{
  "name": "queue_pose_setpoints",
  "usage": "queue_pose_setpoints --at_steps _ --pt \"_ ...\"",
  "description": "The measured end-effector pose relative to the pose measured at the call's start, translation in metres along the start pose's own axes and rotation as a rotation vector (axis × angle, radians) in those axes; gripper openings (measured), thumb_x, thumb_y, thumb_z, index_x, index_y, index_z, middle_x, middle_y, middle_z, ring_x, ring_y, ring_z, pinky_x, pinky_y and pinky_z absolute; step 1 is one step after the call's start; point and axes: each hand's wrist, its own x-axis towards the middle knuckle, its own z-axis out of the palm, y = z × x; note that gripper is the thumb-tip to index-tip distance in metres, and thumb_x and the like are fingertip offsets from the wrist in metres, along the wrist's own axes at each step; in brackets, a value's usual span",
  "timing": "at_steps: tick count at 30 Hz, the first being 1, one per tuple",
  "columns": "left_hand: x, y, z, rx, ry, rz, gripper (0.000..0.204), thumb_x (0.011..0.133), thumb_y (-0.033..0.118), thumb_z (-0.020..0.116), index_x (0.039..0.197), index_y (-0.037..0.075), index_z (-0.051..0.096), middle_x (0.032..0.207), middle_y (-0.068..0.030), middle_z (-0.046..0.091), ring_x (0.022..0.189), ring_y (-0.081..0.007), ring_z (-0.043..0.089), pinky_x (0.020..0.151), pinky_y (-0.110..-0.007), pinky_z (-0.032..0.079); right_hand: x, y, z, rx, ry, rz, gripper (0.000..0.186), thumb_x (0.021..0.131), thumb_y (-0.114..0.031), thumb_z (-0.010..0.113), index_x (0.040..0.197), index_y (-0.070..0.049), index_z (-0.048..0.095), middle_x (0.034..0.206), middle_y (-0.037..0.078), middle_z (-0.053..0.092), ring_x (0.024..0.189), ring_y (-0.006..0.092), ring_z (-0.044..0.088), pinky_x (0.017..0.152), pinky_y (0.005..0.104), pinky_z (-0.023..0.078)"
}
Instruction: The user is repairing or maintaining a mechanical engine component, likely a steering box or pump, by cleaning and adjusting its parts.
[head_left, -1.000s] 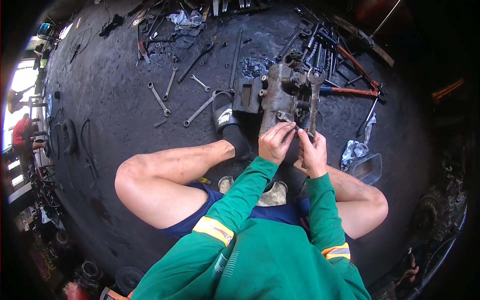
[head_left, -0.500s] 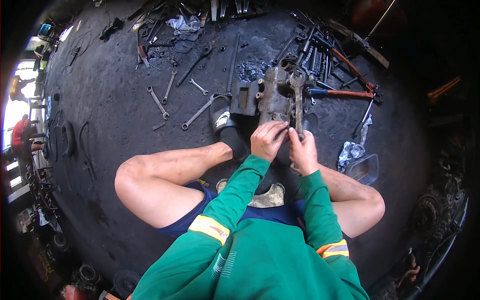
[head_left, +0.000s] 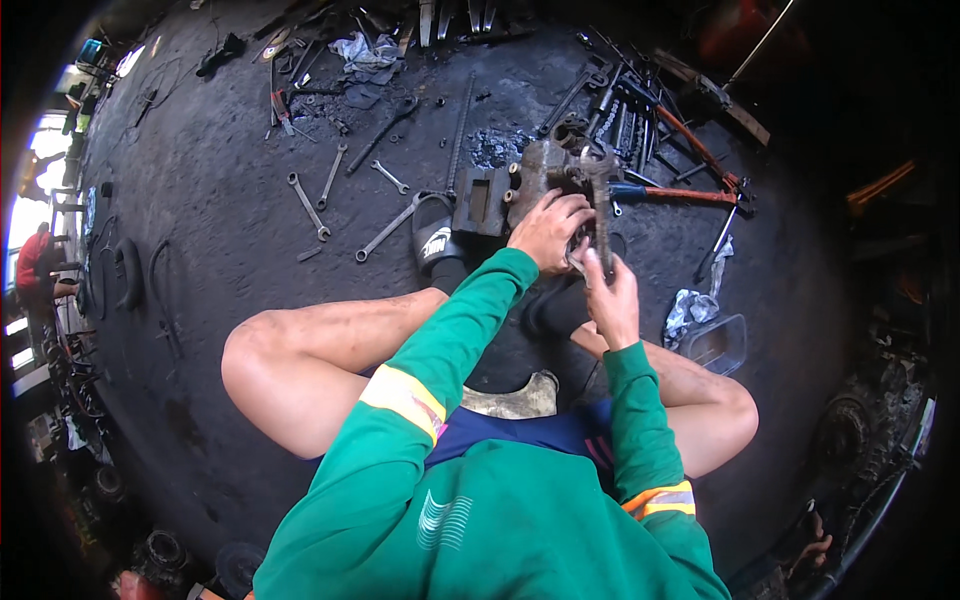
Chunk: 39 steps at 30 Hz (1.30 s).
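Note:
A heavy, greasy metal casting (head_left: 535, 182) stands on the floor between my feet. My left hand (head_left: 548, 232) grips its near side, fingers bent over the edge; the fingertips are partly hidden. A large open-ended wrench (head_left: 602, 205) stands along the casting's right side, its jaw at the far end. Around the wrench's near end my right hand (head_left: 612, 298) is closed, thumb lying along the handle. Touching the casting on the left is a dark block with a rectangular recess (head_left: 482, 203). Nearer me, a pale curved metal piece (head_left: 515, 398) lies between my legs.
Several combination wrenches (head_left: 308, 205) lie on the dark floor to the left. Bolt cutters with orange handles (head_left: 690, 194) and a pile of tools (head_left: 630, 120) are at the far right. A clear plastic tub (head_left: 715, 345) sits by my right knee. A person in red (head_left: 35, 265) is at the left edge.
My left hand has moved forward and up onto the casting, opening away from the right hand. My right hand keeps hold of the wrench, which has tilted slightly. The view has shifted a little.

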Motion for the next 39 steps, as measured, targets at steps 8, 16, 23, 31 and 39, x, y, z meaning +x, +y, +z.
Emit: queue_pose_setpoints --at_steps 8,16,23,31,39 --pt "0.008 -0.005 -0.015 -0.067 -0.063 -0.003 0.056 0.075 0.029 0.071 0.126 0.008 0.061 0.133 -0.0122 0.057 0.13 -0.0295 0.052 0.114 -0.048 0.036 -0.057 -0.023 -0.087 -0.31 0.042 -0.138 0.018 0.103 -0.016 0.054 0.098 0.0 0.059 0.067 0.013 0.059 0.055 0.0294 0.055 0.054 0.039 0.042" --pt "0.011 -0.009 -0.017 -0.032 -0.067 0.06 0.074 0.065 0.034 0.077 0.134 0.014 0.056 0.135 -0.0089 0.056 0.131 -0.0281 0.05 0.111 -0.049 0.035 -0.108 -0.033 -0.118 -0.646 -0.258 -0.267 0.012 0.099 -0.013 0.059 0.098 -0.001 0.061 0.076 0.02 0.062 0.069 0.0428 0.059 0.063 0.0501 0.042" --pt "0.013 -0.008 -0.021 -0.027 -0.049 0.086 0.069 0.067 0.033 0.075 0.131 0.014 0.057 0.133 -0.0085 0.057 0.131 -0.028 0.049 0.111 -0.047 0.036 -0.115 0.0 -0.089 -0.377 -0.106 -0.255 0.009 0.096 -0.011 0.062 0.099 -0.003 0.062 0.083 0.017 0.066 0.074 0.0388 0.063 0.068 0.0461 0.048" --pt "0.023 -0.016 -0.031 -0.014 -0.168 0.196 0.077 0.067 0.029 0.072 0.139 0.016 0.051 0.148 -0.0071 0.048 0.139 -0.0284 0.043 0.11 -0.048 0.033 -0.059 0.019 -0.108 -1.148 -0.766 -0.491 0.017 0.091 -0.026 0.061 0.097 -0.01 0.057 0.086 0.013 0.068 0.076 0.0324 0.069 0.069 0.046 0.054" --pt "0.023 -0.019 -0.032 0.003 -0.181 0.177 0.079 0.065 0.025 0.07 0.141 0.014 0.049 0.144 -0.0064 0.052 0.139 -0.0273 0.043 0.11 -0.045 0.034 -0.029 0.005 -0.13 -1.156 -0.637 -0.77 0.011 0.092 -0.021 0.057 0.096 -0.01 0.057 0.082 0.011 0.065 0.073 0.033 0.069 0.063 0.0458 0.053"
